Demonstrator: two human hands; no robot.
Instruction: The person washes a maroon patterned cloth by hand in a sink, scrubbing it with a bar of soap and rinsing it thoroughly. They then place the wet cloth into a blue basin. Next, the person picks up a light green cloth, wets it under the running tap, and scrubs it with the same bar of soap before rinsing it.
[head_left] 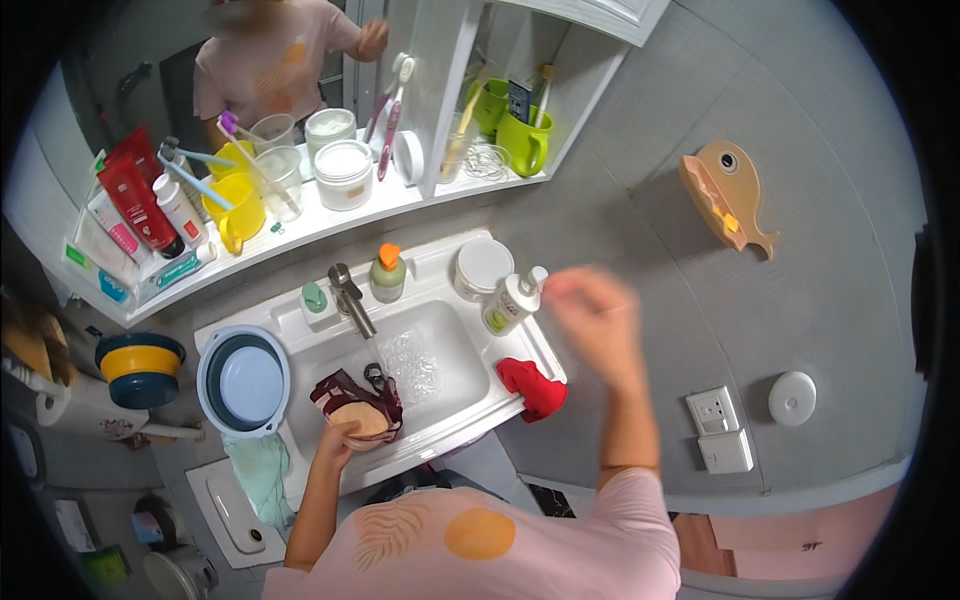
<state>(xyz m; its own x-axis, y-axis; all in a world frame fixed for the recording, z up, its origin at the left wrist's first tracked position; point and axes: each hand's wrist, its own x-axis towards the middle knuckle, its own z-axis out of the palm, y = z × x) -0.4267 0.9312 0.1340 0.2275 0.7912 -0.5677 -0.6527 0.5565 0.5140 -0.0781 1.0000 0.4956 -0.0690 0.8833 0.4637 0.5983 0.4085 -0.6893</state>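
A maroon bra (388, 401) with a beige inner cup is in my left hand (335, 440), whose fingers are closed on its near edge. It hangs over the near left part of the white sink (465, 345), below the metal faucet (350, 298). Rippling water runs into the basin beside it. Up on the right, my right hand (592, 305) is smeared by motion near the pump head of a white pump bottle (512, 303). Whether its fingers touch the pump cannot be made out. A red cloth (532, 389) drapes over the sink's right rim.
A blue basin (283, 385) sits at the sink's left, above a mint cloth (258, 470). A green bottle with an orange pump (388, 274) and a lidded white tub (483, 268) line the back rim. Overhead, a shelf (300, 232) holds cups, toothbrushes and tubes before a mirror.
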